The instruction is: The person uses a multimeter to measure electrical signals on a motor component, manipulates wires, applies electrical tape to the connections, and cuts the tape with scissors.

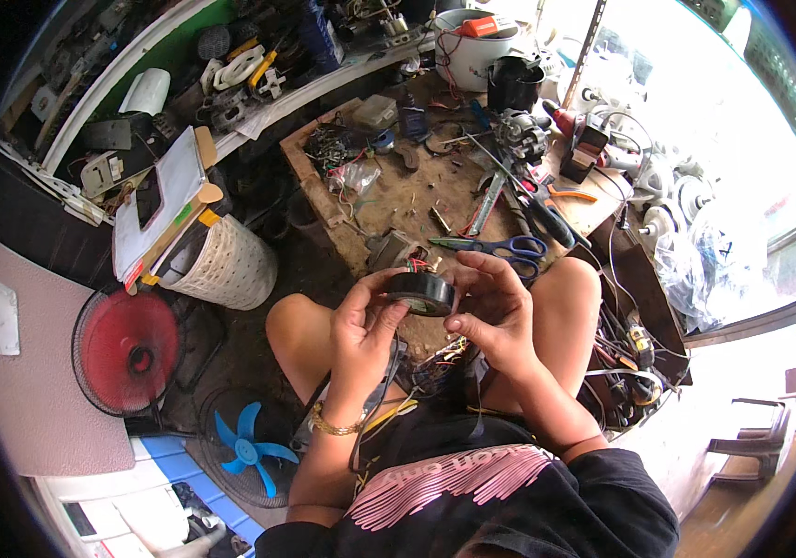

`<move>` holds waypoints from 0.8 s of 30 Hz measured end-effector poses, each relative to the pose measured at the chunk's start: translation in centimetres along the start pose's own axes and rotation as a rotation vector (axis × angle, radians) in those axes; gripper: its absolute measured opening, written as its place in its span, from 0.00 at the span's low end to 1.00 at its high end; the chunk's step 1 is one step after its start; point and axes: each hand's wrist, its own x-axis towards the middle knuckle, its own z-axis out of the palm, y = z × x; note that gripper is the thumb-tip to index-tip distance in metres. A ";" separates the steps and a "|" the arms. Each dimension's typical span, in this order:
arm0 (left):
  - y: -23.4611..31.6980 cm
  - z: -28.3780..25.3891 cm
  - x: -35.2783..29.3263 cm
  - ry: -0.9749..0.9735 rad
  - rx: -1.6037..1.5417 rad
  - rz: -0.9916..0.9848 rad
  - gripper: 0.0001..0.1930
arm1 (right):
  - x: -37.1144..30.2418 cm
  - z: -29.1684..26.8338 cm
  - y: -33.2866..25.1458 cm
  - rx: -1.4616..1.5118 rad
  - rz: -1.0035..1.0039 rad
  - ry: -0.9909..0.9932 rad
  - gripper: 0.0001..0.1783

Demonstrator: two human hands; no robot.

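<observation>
A roll of black electrical tape (414,289) is held up in front of my body, between my knees. My left hand (368,321) grips its left side, thumb below and fingers above. The thumb and fingers of my right hand (498,312) close around the roll's right edge; whether they pinch a loose tape end cannot be made out. Just beyond the roll, red and green wires (417,264) stick out beside a small device that is partly hidden. Scissors with dark blue handles (517,248) lie on the wooden board a little farther off.
The wooden board (389,209) carries pliers with orange handles (573,195), small screws and loose parts. A white woven basket (231,265) stands left, near a red fan (128,349) and blue fan blades (247,452). A tool box (635,344) sits right, a white bucket (472,56) far.
</observation>
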 end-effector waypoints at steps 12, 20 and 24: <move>-1.3 0.2 -1.1 -0.121 -0.748 -0.415 0.18 | -1.7 -0.7 0.6 0.179 0.107 0.133 0.08; -1.3 0.9 -1.2 -0.123 -0.795 -0.464 0.20 | -1.3 0.9 -1.3 0.064 0.116 0.140 0.17; -1.4 0.8 -1.4 -0.137 -0.451 -0.213 0.23 | -1.4 0.9 -1.3 -0.113 0.031 0.086 0.21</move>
